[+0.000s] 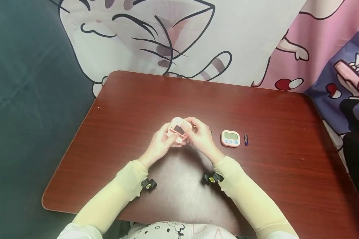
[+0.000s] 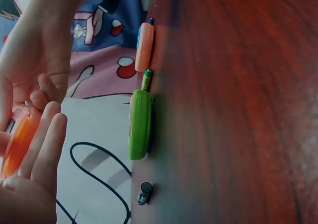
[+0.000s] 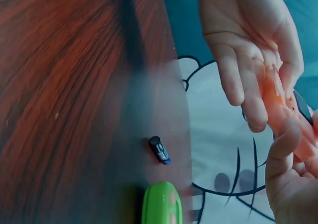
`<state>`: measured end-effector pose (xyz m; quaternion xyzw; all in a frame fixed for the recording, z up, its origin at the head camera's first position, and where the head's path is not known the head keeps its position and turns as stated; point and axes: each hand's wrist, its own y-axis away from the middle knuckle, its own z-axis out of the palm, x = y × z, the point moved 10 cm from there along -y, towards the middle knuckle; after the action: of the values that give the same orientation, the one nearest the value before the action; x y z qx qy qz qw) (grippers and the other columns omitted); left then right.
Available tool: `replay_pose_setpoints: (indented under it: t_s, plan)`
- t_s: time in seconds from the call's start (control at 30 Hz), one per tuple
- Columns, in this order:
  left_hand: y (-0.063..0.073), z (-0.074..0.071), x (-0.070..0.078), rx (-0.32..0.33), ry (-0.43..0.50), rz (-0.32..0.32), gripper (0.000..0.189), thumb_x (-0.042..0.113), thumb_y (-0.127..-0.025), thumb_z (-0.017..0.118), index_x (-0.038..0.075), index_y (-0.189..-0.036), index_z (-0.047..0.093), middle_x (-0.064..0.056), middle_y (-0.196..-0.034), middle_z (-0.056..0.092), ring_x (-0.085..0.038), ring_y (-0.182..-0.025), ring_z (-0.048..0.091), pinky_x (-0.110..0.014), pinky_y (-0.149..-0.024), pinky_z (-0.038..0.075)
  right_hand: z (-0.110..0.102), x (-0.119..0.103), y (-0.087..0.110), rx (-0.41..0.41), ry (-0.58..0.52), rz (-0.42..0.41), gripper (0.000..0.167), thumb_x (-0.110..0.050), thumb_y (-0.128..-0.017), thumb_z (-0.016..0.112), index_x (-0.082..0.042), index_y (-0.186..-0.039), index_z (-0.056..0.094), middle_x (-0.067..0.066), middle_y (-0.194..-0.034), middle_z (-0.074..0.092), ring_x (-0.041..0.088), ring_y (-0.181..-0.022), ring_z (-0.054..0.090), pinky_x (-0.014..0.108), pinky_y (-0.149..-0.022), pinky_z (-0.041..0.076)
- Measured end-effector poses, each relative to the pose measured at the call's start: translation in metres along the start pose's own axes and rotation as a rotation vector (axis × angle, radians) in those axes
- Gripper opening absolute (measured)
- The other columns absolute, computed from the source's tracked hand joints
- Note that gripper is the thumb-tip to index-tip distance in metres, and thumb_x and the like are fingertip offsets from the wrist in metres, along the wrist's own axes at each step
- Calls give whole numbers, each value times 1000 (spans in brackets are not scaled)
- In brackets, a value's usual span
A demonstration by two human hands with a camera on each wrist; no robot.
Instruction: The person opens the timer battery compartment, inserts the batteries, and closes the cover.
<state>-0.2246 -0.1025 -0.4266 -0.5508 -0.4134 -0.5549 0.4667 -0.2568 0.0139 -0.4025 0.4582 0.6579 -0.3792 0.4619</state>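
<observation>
Both hands hold a small rounded pink electronic device point(image 1: 177, 121) with a dark rectangle on its face, raised above the middle of the table. My left hand point(image 1: 159, 145) grips its left side, thumb over the lower edge and fingers beneath. On the opposite side, my right hand point(image 1: 204, 140) pinches it, with the thumb on the front face. An orange inner part point(image 2: 24, 137) shows in the left wrist view. Fingers cover much of the device, so small details are hidden.
A pink digital timer point(image 1: 230, 138) with blue buttons lies to the right, beside a dark blue battery point(image 1: 246, 140). The left wrist view shows a green device point(image 2: 140, 124), a green battery point(image 2: 147, 79) and another battery point(image 2: 144, 193) on the brown table point(image 1: 131, 99).
</observation>
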Motion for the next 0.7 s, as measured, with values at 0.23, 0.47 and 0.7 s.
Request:
replay_pose_setpoints:
  t_s: [0.23, 0.47, 0.7]
  plan:
    - [-4, 17, 3, -132, 50, -5, 49, 10, -97, 52, 4, -142, 33, -31, -105, 64, -38, -88, 68, -49, -78, 54, -12, 8, 1, 8, -78, 48, 27, -18, -95, 58, 2, -113, 60, 9, -68, 55, 14, -42, 48, 27, -37, 41]
    - [-2, 19, 0, -153, 81, -26, 50, 10, -98, 50, 4, -144, 31, -33, -110, 61, -36, -90, 69, -52, -80, 52, -12, -12, 9, -25, -61, 65, 24, -10, -95, 56, 8, -111, 59, 9, -68, 55, 14, -42, 47, 34, -39, 44]
    - [0, 10, -4, -117, 25, -53, 57, 13, -95, 58, 10, -146, 34, -30, -101, 66, -32, -84, 70, -48, -77, 54, -13, -23, 12, -43, -54, 71, 23, -10, -95, 56, 8, -108, 60, 12, -60, 54, 13, -41, 46, 29, -38, 40]
